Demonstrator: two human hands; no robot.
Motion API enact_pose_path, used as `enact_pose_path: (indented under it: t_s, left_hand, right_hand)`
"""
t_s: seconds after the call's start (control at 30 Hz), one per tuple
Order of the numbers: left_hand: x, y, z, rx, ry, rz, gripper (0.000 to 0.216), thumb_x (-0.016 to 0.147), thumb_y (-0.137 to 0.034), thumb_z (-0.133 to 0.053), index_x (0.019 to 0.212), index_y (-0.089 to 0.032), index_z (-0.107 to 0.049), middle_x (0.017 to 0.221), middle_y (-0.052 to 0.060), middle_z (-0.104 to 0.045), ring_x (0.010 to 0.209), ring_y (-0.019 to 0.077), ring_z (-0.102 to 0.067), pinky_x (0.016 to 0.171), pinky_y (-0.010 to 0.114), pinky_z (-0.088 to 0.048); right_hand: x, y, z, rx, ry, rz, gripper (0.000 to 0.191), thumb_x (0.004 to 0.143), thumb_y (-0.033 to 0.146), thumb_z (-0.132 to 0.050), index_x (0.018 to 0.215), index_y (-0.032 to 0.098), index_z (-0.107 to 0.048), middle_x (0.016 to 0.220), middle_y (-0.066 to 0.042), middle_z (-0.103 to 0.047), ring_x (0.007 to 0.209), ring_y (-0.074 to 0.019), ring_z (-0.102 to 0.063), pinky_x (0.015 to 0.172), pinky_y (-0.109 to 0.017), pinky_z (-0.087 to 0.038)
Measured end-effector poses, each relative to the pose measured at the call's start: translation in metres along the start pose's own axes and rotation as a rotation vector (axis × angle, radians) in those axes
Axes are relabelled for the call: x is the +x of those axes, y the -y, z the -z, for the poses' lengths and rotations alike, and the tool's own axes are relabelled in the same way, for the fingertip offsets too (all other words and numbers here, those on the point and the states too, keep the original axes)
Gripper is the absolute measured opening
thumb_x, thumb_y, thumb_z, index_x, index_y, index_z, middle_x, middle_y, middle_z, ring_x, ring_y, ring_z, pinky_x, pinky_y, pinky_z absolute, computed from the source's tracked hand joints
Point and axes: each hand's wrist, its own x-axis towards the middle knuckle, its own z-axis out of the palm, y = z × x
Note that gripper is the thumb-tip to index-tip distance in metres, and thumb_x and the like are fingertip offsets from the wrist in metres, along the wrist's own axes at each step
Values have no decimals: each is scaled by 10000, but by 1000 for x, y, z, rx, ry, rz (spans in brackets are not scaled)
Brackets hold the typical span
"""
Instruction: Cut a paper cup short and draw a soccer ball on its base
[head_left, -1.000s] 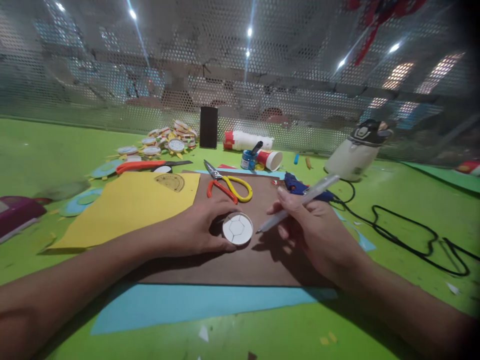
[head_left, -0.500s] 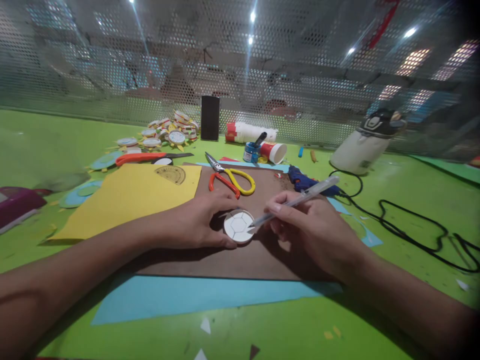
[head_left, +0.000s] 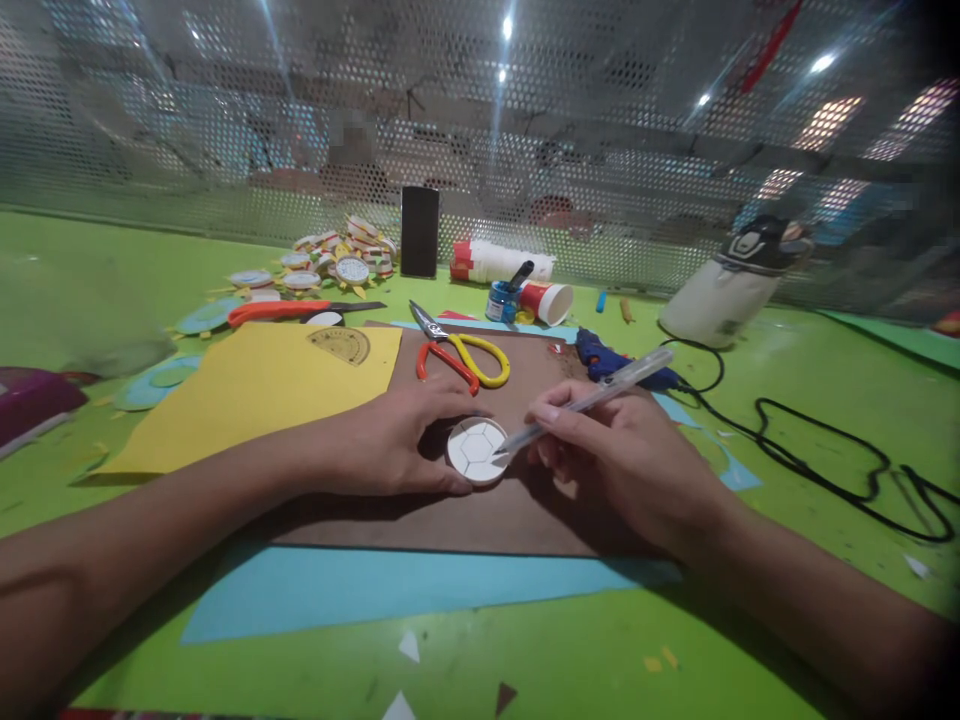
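Observation:
A round white disc [head_left: 477, 450] lies on the brown board [head_left: 450, 525], its face lined with a football-like pattern of hexagons. My left hand [head_left: 409, 440] curls round its left side, thumb at the near edge and fingers at the far edge. Between the thumb and fingers of my right hand [head_left: 600, 440] is a pen [head_left: 616, 384] with a clear barrel, slanting up to the right. Its tip meets the right part of the disc's face. Scissors [head_left: 461, 358] with one red and one yellow handle lie just beyond the disc.
Yellow paper [head_left: 255, 395] with a protractor [head_left: 339, 346] lies left of the board. A blue glue gun [head_left: 619, 362] trails a black cord [head_left: 817, 462] on the right. Behind are an orange-handled knife [head_left: 277, 312], paint jar [head_left: 501, 301], paper cup [head_left: 546, 303], phone [head_left: 419, 232] and bottle [head_left: 724, 290].
The pen tip stays on the disc's right side with hardly any visible shift. Both hands keep their places, while the view tilts very slightly.

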Motion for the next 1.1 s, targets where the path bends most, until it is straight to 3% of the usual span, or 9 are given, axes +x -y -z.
enact_pose_path:
  t_s: [0.33, 0.53, 0.7, 1.1]
  left_hand:
    - [-4, 2, -2, -63, -10, -9, 535, 743, -311, -723, 1237, -210, -545, 1187, 67, -615, 1090, 242, -570, 944, 372, -465]
    - [-3, 2, -8, -80, -36, 52, 704, 665, -455, -796, 1267, -224, -513, 1276, 95, -585, 1161, 278, -560, 971, 412, -461]
    - [-1, 0, -12, -82, -90, 85, 746, 690, -377, -789, 1336, -229, -447, 1261, 90, -604, 1146, 265, -577, 965, 413, -464]
    - [-2, 4, -10, -126, -34, 22, 760, 751, -372, -732, 1407, -258, -365, 1248, 48, -621, 1118, 240, -592, 944, 371, -465]
  right_hand:
    - [-1, 1, -3, 33, 43, -14, 224, 862, 334, -649, 710, 172, -619, 619, 19, -610, 500, -75, -500, 474, -205, -398]
    - [-1, 2, -2, 11, 43, -9, 217, 869, 322, -645, 721, 165, -619, 623, 20, -606, 505, -69, -510, 483, -195, -412]
    - [1, 1, -2, 37, 33, -26, 209, 886, 325, -624, 749, 167, -618, 613, 14, -622, 492, -68, -527, 471, -182, -416]
    - [1, 0, -1, 48, 75, -46, 149, 890, 267, -616, 773, 176, -599, 575, 24, -637, 486, -76, -579, 483, -177, -437]
